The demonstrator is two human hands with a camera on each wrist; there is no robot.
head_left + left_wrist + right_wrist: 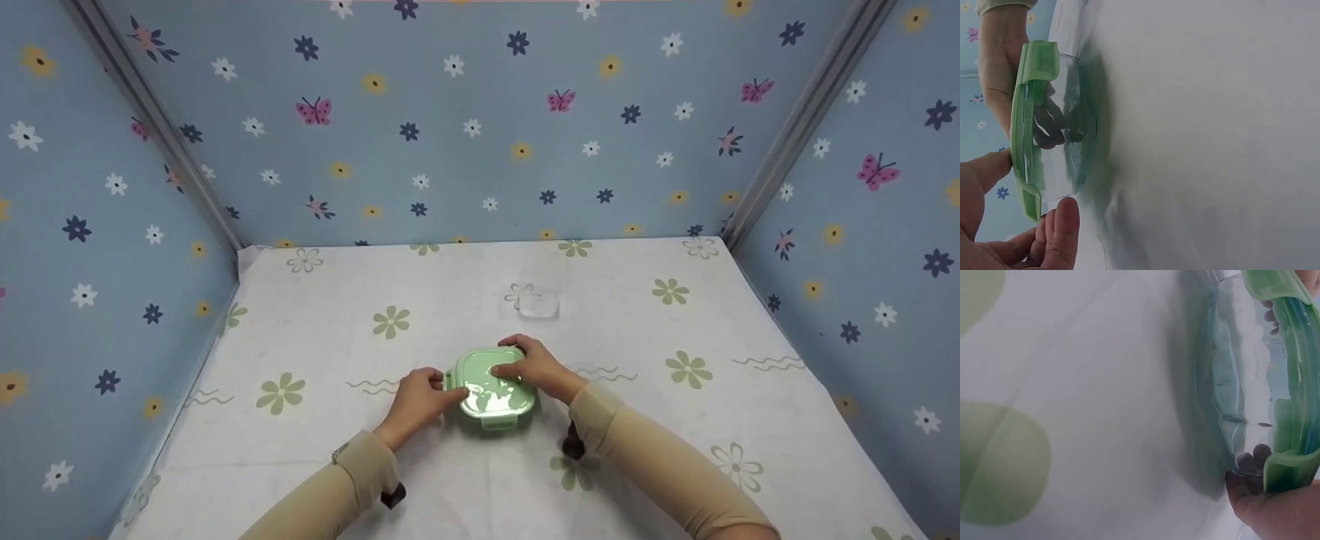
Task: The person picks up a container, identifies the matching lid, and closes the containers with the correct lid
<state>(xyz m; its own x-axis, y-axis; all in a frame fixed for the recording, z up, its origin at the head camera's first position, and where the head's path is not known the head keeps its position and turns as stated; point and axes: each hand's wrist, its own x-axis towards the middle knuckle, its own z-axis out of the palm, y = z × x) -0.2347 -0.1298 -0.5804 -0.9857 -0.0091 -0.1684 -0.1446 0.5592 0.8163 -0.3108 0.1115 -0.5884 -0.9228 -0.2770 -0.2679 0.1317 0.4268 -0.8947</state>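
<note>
Box [491, 409]: square, clear glass (rounded corners).
Lid [495, 382]: glossy green plastic.
Left hand [416, 397]: fingertips pinching the lid's edge.
Right hand [536, 367]: fingers pressed on top.
Tablecloth [675, 315]: soft white, flowered.

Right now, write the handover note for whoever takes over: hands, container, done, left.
Left hand: fingertips grip the left edge of the green lid.
Right hand: rests on top of the lid, fingers over its far side.
Container: clear, appears empty, stands on the flowered tablecloth near the front middle, lid on top.
Done: lid sits on the container.
Left: whether every latch is closed cannot be told; check them.
</note>
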